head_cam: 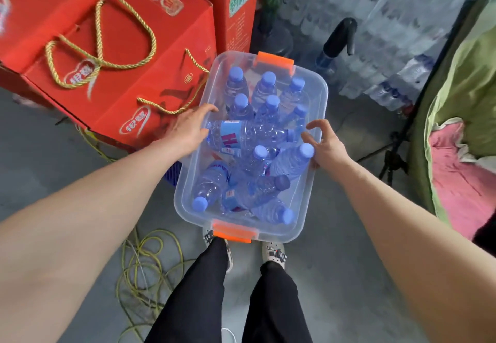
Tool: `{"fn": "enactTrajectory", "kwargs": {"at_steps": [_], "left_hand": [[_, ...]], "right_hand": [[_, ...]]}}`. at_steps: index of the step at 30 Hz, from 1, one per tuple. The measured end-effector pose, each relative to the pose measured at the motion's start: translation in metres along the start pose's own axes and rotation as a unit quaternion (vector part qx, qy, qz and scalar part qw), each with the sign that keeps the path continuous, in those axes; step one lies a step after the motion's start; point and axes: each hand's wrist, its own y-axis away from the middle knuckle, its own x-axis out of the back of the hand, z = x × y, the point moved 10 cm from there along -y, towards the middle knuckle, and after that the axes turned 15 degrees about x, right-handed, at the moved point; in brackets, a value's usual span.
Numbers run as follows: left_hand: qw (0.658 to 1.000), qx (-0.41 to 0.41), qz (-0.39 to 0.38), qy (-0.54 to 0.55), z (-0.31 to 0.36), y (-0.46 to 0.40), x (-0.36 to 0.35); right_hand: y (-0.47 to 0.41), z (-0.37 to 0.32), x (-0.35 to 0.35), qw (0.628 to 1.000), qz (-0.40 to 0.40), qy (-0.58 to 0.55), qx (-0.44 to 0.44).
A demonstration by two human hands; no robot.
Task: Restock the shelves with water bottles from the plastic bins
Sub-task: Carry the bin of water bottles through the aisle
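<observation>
Clear bin (320, 95) of blue-capped water bottles (247, 134), left hand (188, 128) flat against its side, right hand (326, 146) loosely curled at opposite rim, neither gripping

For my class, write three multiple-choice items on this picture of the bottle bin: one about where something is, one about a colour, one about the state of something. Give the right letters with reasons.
1. Where do the red gift boxes stand relative to the clear plastic bin?
A. To its left
B. Inside it
C. On top of it

2. What colour are the bin's latches?
A. Green
B. Orange
C. Black

3. How does the labelled bottle between the left hand and right hand lie?
A. Upright
B. On its side across other bottles
C. On the floor

Answers: 1 A, the boxes fill the upper left beside the bin. 2 B, both end latches are orange. 3 B, it lies crosswise, cap toward the right hand.
</observation>
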Motion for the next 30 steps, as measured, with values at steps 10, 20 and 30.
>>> {"fn": "enactTrajectory", "kwargs": {"at_steps": [10,20,30], "left_hand": [[0.991,0.052,0.086,0.088,-0.036,0.136,-0.005],[0.937,0.244,0.141,0.206,-0.137,0.353,-0.065],[0.832,0.44,0.215,0.259,-0.282,0.554,-0.123]], "right_hand": [[0.077,-0.014,0.016,0.989,-0.082,0.078,0.099],[0.169,-0.061,-0.059,0.921,-0.29,0.139,0.218],[0.302,-0.148,-0.25,0.777,-0.474,0.239,0.34]]}}
